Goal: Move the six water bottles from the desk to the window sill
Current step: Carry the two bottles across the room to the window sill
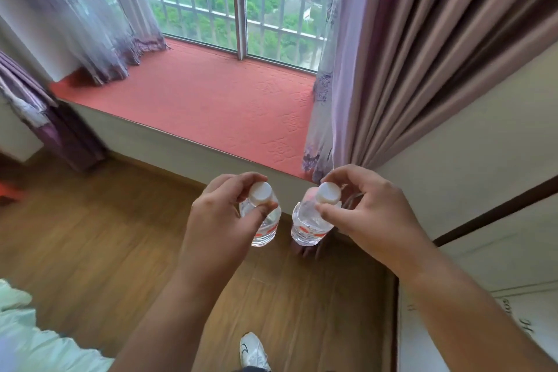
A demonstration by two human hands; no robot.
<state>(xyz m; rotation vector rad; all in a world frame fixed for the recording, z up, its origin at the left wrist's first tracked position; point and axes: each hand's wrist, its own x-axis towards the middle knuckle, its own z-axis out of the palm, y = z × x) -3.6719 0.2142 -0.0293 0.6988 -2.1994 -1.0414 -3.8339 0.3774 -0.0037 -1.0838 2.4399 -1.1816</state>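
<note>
While hands [217,220] grip caps: 2 bottles [265,226].

Curtains [377,69] flank the open window sill [196,100].

The left hand [217,220] pinches the white cap of one bottle [263,222]; the right hand [371,214] pinches the cap of another bottle [311,220]. Both bottles hang upright over the wood floor [90,235], side by side, apart. The red sill [196,100] lies at 12 o'clock, curtains [422,54] at 2 o'clock.
</note>
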